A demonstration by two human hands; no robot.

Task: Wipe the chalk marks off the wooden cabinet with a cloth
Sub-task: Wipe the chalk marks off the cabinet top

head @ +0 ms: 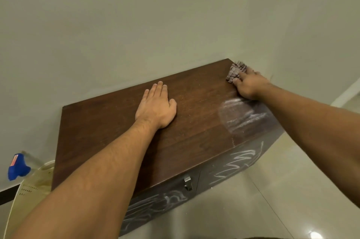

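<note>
While the left hand (155,107) lies flat on the cabinet (109,137), the right hand (248,85) clasps the cloth (235,72) near smeared chalk marks (241,115), beside the wall (136,24).

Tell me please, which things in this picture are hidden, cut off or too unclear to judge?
- Head view: the cloth is partly covered by the right hand.
- The wood under the flat left hand is hidden.
- The chalk scribbles on the cabinet front look blurred and steeply angled; no shape is readable.
- The label on the blue-capped spray bottle is too small.
</note>
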